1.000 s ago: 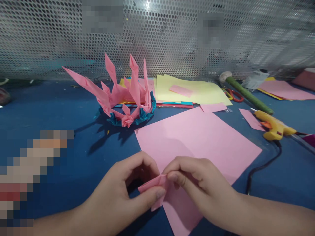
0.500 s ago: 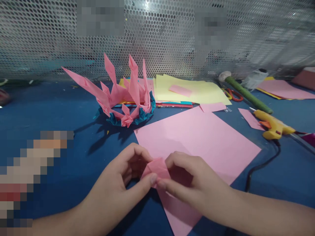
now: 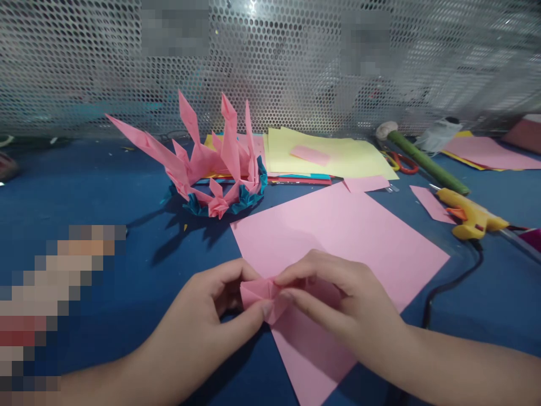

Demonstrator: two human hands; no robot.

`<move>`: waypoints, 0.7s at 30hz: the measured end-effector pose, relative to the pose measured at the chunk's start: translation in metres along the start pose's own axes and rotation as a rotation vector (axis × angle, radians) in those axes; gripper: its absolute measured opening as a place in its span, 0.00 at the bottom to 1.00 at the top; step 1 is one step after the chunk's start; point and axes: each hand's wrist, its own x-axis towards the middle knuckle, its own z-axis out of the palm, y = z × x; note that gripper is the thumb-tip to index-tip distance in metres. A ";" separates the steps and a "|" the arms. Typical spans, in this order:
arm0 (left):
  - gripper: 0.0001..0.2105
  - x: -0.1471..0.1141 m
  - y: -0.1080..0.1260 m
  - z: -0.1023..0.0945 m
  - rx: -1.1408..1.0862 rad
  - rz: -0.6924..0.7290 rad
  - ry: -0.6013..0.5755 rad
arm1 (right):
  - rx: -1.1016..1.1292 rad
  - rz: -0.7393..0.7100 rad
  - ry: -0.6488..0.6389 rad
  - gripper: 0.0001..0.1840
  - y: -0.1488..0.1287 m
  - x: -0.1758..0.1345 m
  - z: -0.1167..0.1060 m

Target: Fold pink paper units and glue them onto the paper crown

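Note:
Between my hands is a small folded piece of pink paper (image 3: 257, 292), with creases and a pointed lower end. My left hand (image 3: 220, 316) grips its left side, thumb in front and fingers behind. On the right, my right hand (image 3: 342, 299) pinches its upper right edge between thumb and fingertips. Beneath my hands a large pink sheet (image 3: 338, 225) lies flat on the blue table (image 3: 84, 192). A pink paper crown (image 3: 228, 146) with tall folded points and a teal crumpled base (image 3: 249, 194) stands beyond my left hand.
Behind the sheet lies a stack of yellow paper (image 3: 333, 158). To the right are a yellow glue gun (image 3: 473, 211) with a black cord (image 3: 431, 296), red-handled scissors (image 3: 406, 163), a green stick (image 3: 426, 160) and more pink sheets (image 3: 494, 153). A perforated metal panel (image 3: 270, 73) borders the back.
The folded pink paper has turned and its upper folds have opened somewhat. My right hand has shifted its pinch to the upper right edge; my left hand keeps its hold.

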 end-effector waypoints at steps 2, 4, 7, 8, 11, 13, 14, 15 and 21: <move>0.06 -0.001 -0.002 0.000 0.010 0.004 -0.003 | -0.011 -0.027 -0.020 0.03 0.001 0.000 -0.001; 0.05 -0.001 -0.003 0.000 0.010 0.026 0.005 | 0.011 -0.040 -0.047 0.04 0.001 0.000 -0.001; 0.03 -0.002 -0.005 0.000 -0.007 0.057 -0.002 | 0.076 -0.106 -0.109 0.07 0.002 -0.001 -0.002; 0.04 -0.002 -0.006 0.000 -0.009 0.060 -0.009 | 0.089 -0.136 -0.134 0.08 0.002 -0.001 -0.002; 0.05 -0.003 -0.006 0.000 0.006 0.055 -0.024 | 0.094 -0.183 -0.182 0.10 0.004 -0.001 -0.002; 0.05 -0.003 -0.006 -0.001 0.010 0.040 -0.034 | 0.090 -0.207 -0.167 0.10 0.005 -0.001 -0.001; 0.05 -0.003 -0.005 -0.002 0.000 0.033 -0.038 | 0.088 -0.223 -0.152 0.10 0.006 -0.002 -0.001; 0.05 -0.003 -0.005 -0.002 -0.016 0.030 -0.041 | 0.087 -0.239 -0.135 0.10 0.006 -0.002 -0.001; 0.06 0.000 -0.002 -0.006 -0.166 0.053 -0.107 | 0.144 -0.245 -0.085 0.09 0.005 0.000 -0.001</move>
